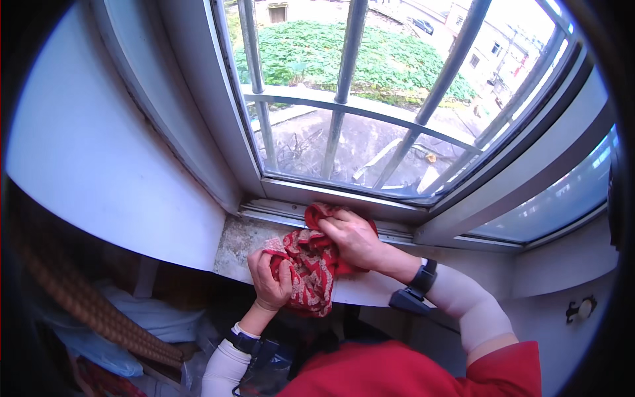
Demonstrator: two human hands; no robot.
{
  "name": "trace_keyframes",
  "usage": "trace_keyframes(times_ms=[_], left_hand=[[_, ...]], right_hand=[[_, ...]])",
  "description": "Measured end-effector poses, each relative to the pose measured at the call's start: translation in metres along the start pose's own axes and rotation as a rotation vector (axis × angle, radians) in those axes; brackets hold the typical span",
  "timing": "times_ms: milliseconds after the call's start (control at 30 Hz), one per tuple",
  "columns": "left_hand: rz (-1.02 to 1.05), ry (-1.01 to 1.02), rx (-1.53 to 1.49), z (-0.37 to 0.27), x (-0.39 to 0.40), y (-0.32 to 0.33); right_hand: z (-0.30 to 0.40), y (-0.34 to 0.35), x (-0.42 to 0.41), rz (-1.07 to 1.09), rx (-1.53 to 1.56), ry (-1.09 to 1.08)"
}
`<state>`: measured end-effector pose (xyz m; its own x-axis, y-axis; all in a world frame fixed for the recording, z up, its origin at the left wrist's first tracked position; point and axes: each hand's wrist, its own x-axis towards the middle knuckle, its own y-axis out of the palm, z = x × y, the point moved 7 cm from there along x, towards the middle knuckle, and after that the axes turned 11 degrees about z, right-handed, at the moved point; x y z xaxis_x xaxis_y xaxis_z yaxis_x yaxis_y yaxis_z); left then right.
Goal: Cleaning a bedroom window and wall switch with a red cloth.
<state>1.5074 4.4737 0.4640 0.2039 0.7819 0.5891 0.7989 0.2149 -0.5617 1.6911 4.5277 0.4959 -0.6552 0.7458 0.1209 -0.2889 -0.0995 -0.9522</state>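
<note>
A crumpled red and beige patterned cloth [310,268] lies bunched over the window sill [235,248], its lower end hanging past the sill's front edge. My left hand [270,280] grips the cloth's left side near that edge. Farther in, my right hand [354,238] presses another fold of the cloth against the sliding window track [268,212], fingers curled over it. The fingertips of my right hand are partly hidden in the fabric. The sill's left end looks stained and worn.
Above the track stands a framed glass window [342,194] with metal bars [342,94] outside. A white panel [109,164] rises at left. Below it are a brown woven-looking edge [99,307] and plastic bags [114,352]. A cabinet knob [586,308] is at right.
</note>
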Motion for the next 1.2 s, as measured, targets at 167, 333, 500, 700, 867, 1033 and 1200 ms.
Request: trace_keyframes(times_ms=[167, 333, 500, 700, 867, 1033, 1200], left_hand=[[0.005, -0.005, -0.010, 0.002, 0.013, 0.018], [0.009, -0.015, 0.034, 0.009, 0.027, 0.016], [-0.014, 0.045, 0.090, 0.001, 0.001, 0.002], [-0.072, 0.132, 0.063, -0.020, -0.017, 0.030], [-0.115, 0.161, 0.127, -0.020, -0.017, 0.043], [-0.147, 0.127, 0.093, -0.014, -0.005, 0.053], [-0.178, 0.073, 0.097, -0.010, -0.008, 0.059]], right_hand=[[0.016, 0.022, 0.090, -0.158, 0.077, -0.173], [0.018, 0.018, 0.105, -0.106, -0.062, -0.065], [0.021, 0.001, 0.010, -0.154, -0.491, -0.014], [-0.042, 0.007, -0.137, 0.367, -0.784, 0.382], [-0.056, -0.019, -0.139, 0.287, -0.778, 0.318], [-0.035, -0.040, -0.129, 0.059, -0.624, 0.184], [0.006, -0.028, -0.079, -0.086, -0.419, 0.005]])
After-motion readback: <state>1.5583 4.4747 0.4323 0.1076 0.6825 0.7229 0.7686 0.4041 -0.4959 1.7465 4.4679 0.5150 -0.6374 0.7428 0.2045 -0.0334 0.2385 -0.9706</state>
